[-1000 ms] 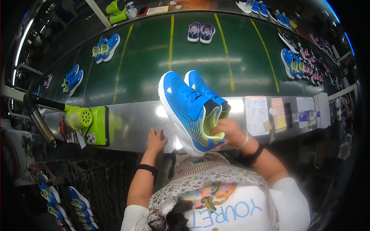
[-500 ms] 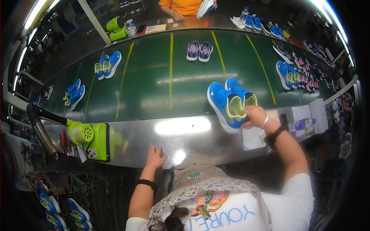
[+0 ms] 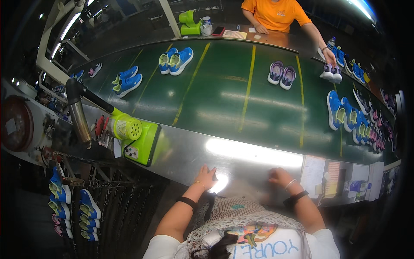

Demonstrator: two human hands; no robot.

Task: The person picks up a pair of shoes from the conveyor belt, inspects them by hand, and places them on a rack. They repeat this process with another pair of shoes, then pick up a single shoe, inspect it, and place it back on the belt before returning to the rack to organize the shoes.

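Note:
My left hand (image 3: 205, 177) rests on the metal ledge (image 3: 185, 149) with its fingers spread and nothing in them. My right hand (image 3: 281, 178) is over the same ledge, right of the left one; it holds nothing, its fingers loosely bent, thumb and forefinger apart. A pair of blue sneakers (image 3: 335, 110) with lime linings stands on the green belt (image 3: 224, 103), beyond my right hand and apart from it. Farther off, a purple-grey pair of shoes (image 3: 282, 75) stands on the belt. More blue pairs (image 3: 176, 61) stand toward the left.
A lime-green machine (image 3: 142, 140) with a pipe nozzle (image 3: 78, 116) stands at the ledge's left. Papers (image 3: 312, 172) and a bottle (image 3: 359, 186) lie at its right. Across the belt, a person in orange (image 3: 280, 15) holds dark, white-soled shoes (image 3: 330, 73). Shoes hang on a rack at lower left.
My right hand has let go of the blue pair, which now stands on the belt at right, and has drawn back over the ledge. The view has turned left. The other person's arm reaches over the belt.

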